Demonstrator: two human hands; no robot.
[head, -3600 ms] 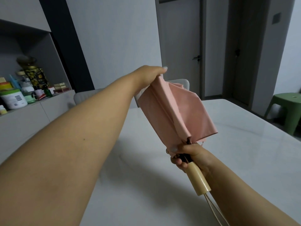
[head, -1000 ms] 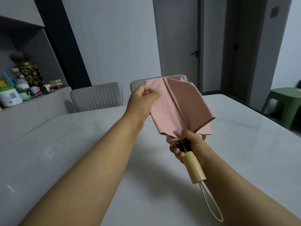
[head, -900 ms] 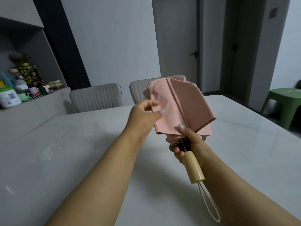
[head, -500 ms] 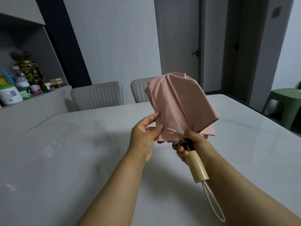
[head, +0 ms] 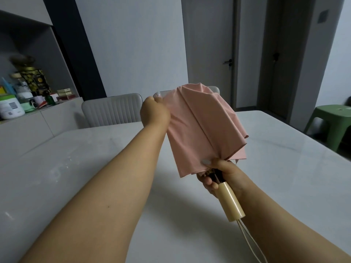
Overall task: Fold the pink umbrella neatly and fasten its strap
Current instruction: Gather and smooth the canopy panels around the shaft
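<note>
— Two hands on the one thing, so where is it exactly?

— I have the pink umbrella (head: 204,130) up in the air above the tabletop (head: 275,177), touching nothing but my hands. My right hand (head: 218,174) is wrapped round the dark shaft just above the cream handle (head: 230,203), thumb pressed against the bottom hem of the canopy. I judge that grip is there to keep the ribs bunched and the shaft tilted away from me while the cloth gets sorted.

— And the left?

— My left hand (head: 154,111) is at the upper left edge of the canopy, fingers curled in on the fabric, pinching a panel near the tip. I read that as drawing one flap flat so it can lie over the next. The pleats look loose, and I can't pick out the strap from this view; I'd say it isn't fastened.

— What hangs off the bottom?

— A cream wrist cord (head: 250,243), dangling from the handle's end.

— Any writing I should log?

— Nothing on the umbrella. On the cabinet shelf to the left a white tub (head: 10,110) carries a barcode label, and a dark printed tin (head: 36,80) stands behind it, but the print is too small to read. A green stool (head: 330,120) sits at far right.
</note>
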